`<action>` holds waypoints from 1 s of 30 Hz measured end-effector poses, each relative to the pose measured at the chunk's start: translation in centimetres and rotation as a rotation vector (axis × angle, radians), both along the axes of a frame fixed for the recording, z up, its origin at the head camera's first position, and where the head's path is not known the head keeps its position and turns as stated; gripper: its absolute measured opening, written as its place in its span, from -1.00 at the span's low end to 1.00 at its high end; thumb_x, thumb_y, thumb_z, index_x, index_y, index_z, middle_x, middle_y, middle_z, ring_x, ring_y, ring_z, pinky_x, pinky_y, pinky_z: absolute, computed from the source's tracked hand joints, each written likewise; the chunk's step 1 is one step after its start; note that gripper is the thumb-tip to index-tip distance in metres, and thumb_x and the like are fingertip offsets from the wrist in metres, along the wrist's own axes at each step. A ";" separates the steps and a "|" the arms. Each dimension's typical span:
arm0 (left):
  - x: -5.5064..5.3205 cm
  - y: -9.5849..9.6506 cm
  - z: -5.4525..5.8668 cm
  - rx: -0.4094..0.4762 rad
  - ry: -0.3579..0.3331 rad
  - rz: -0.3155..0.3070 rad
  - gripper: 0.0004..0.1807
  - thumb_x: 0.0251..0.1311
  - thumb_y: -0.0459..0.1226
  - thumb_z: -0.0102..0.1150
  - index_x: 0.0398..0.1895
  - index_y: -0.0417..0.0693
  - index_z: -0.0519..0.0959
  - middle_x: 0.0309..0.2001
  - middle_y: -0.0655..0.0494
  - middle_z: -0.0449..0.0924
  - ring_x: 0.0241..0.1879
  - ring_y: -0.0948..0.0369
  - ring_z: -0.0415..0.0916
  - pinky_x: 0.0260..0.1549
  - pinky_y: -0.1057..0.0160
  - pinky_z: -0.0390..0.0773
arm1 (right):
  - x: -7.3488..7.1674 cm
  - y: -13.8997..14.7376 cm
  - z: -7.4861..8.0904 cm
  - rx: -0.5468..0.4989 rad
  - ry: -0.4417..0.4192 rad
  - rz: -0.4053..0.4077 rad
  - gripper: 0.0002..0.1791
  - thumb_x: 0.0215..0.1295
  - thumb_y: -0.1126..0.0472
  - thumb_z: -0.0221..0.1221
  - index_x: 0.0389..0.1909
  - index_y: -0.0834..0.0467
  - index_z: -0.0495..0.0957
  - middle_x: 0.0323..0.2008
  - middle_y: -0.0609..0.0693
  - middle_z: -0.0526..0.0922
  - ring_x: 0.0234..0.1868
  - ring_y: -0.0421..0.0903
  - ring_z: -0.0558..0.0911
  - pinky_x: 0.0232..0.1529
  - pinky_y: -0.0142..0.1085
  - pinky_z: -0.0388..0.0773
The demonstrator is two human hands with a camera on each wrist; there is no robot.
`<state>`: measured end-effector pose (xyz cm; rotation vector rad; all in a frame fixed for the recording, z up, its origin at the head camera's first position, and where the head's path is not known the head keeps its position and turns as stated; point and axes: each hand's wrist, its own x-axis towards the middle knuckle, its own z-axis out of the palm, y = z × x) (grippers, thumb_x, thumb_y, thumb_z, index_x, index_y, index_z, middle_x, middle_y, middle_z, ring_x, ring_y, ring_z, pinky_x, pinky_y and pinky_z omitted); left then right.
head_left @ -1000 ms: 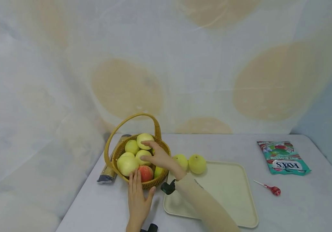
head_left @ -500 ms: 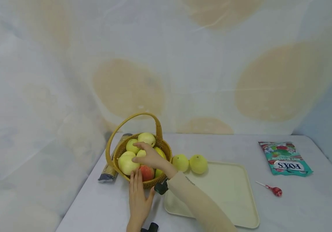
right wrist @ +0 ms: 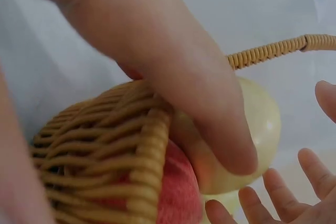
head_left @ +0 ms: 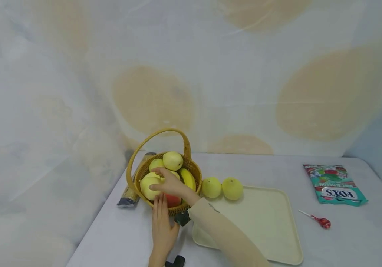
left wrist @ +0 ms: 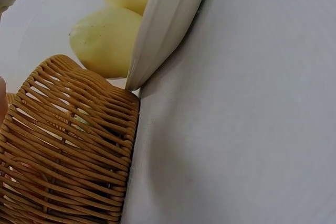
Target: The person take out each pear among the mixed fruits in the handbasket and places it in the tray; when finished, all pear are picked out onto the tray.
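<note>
A wicker basket holds several yellow-green pears, a red peach and a banana. My left hand rests against its near side, fingers straight at the rim. In the right wrist view a finger of it reaches over the rim onto a pale pear, above the peach. My right hand is over the fruit, its fingers spread and loosely bent beside the large front pear. In the right wrist view its fingertips show near the pale pear. A rear pear sits high by the handle.
A cream tray lies right of the basket, with two yellow-green pears at its back left corner. A gold packet lies left of the basket. Far right are a FOX'S candy bag and a red lollipop.
My right hand has moved from the rear pear toward the front left pear. The rear pear has turned, and the banana is now uncovered. My left hand stays at the rim.
</note>
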<state>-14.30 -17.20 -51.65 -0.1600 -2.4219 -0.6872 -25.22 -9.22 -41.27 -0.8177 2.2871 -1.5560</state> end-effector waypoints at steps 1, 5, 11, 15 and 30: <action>0.0 0.0 0.0 -0.002 0.000 0.001 0.06 -0.36 -0.55 0.08 0.47 -0.28 0.09 0.48 -0.15 0.11 0.50 -0.06 -0.07 0.41 0.50 -0.48 | 0.0 -0.2 0.0 0.008 0.003 0.000 -0.33 0.29 0.04 0.23 0.39 0.07 0.27 0.37 0.09 0.35 0.40 0.07 0.32 0.31 -0.01 0.36; -0.1 -0.1 0.0 -0.015 0.026 -0.005 0.07 -0.44 -0.62 -0.07 0.46 -0.31 0.10 0.45 -0.23 0.16 0.50 -0.07 -0.06 0.42 0.47 -0.47 | 0.0 -1.0 0.0 0.040 0.032 0.002 -0.34 0.27 0.06 0.25 0.37 0.04 0.29 0.36 0.07 0.37 0.38 0.03 0.35 0.30 -0.08 0.38; -0.1 0.0 0.0 -0.013 0.025 0.002 0.12 -0.48 -0.64 -0.02 0.48 -0.28 0.08 0.44 -0.27 0.14 0.52 -0.04 -0.09 0.42 0.47 -0.47 | 0.0 -1.5 -0.5 0.078 0.037 -0.019 -0.30 0.23 0.11 0.28 0.37 0.11 0.29 0.35 0.09 0.37 0.34 0.05 0.41 0.28 -0.08 0.40; 0.1 0.1 0.0 -0.007 0.002 0.005 0.14 -0.37 -0.54 0.28 0.49 -0.28 0.04 0.46 -0.31 0.07 0.54 0.01 -0.15 0.43 0.47 -0.47 | -0.2 -1.9 -1.0 0.096 0.039 -0.021 -0.24 0.18 0.12 0.33 0.38 0.13 0.27 0.36 0.06 0.36 0.35 0.04 0.40 0.28 -0.07 0.40; 0.3 0.1 0.1 -0.022 -0.023 0.016 0.23 -0.44 -0.58 0.12 0.54 -0.21 -0.12 0.53 -0.23 -0.09 0.55 0.01 -0.20 0.42 0.46 -0.49 | -0.5 -1.5 -1.3 0.055 0.115 -0.109 -0.25 0.11 0.11 0.39 0.34 0.09 0.34 0.33 0.04 0.40 0.33 0.02 0.41 0.29 -0.09 0.39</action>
